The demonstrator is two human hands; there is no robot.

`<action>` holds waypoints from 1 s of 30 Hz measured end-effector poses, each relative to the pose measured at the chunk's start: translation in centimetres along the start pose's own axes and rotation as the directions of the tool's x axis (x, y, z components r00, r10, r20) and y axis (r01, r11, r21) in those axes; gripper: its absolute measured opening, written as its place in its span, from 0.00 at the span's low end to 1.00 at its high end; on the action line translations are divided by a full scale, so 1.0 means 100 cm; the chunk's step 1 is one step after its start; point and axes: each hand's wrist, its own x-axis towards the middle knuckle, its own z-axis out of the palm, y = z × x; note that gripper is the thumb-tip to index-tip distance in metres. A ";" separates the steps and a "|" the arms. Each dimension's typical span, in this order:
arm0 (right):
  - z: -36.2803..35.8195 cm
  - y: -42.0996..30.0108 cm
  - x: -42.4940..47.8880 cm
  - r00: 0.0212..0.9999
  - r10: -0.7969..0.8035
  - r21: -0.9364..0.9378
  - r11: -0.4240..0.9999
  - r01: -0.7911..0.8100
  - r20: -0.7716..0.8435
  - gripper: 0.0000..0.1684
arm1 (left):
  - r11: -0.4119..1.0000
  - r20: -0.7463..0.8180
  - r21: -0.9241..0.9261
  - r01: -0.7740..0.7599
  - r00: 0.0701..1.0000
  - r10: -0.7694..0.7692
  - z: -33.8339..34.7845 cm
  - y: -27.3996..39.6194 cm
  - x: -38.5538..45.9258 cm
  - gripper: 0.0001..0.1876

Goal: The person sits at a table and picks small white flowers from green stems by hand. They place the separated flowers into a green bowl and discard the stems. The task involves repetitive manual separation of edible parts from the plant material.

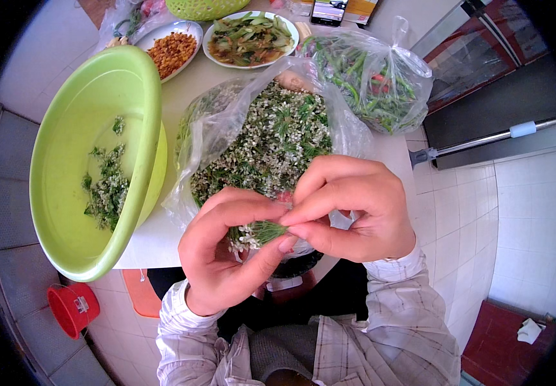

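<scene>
Between my two hands is a white flower cluster with thin green stalks [263, 233], its blossoms turned to the left. My left hand [232, 241] pinches it with thumb and forefinger. At the stalk end, the thumb and fingertips of my right hand [355, 207] close on it too. Just beyond my hands, a clear plastic bag [215, 130] lies open on the table, heaped with white flower clusters [278, 130]. To the left stands a lime-green plastic basin [65, 130] with a small pile of flower clusters [109, 188] inside.
A tied plastic bag of green and red peppers [369, 82] sits at the table's back right. Behind are a plate of cooked greens [251, 41], a plate of orange-brown food [172, 53] and a phone [327, 12]. A red bucket [73, 309] stands on the floor.
</scene>
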 end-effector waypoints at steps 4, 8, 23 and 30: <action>0.001 0.003 -0.001 0.999 -0.009 0.008 1.000 0.009 -0.032 0.07 | 1.000 -0.030 0.002 0.028 0.999 -0.028 0.000 0.008 0.000 0.14; 0.002 0.002 -0.001 0.999 0.004 0.019 1.000 -0.003 -0.042 0.06 | 0.999 -0.057 -0.002 0.047 0.997 -0.047 -0.001 0.007 -0.002 0.11; 0.003 0.001 0.001 0.998 0.025 -0.018 1.000 -0.026 -0.062 0.05 | 0.998 -0.076 0.004 0.069 0.995 -0.069 0.000 0.008 -0.002 0.09; 0.004 0.003 0.000 0.998 0.013 -0.002 1.000 -0.013 -0.063 0.06 | 0.995 -0.086 0.101 0.000 0.996 0.009 0.001 0.008 -0.001 0.10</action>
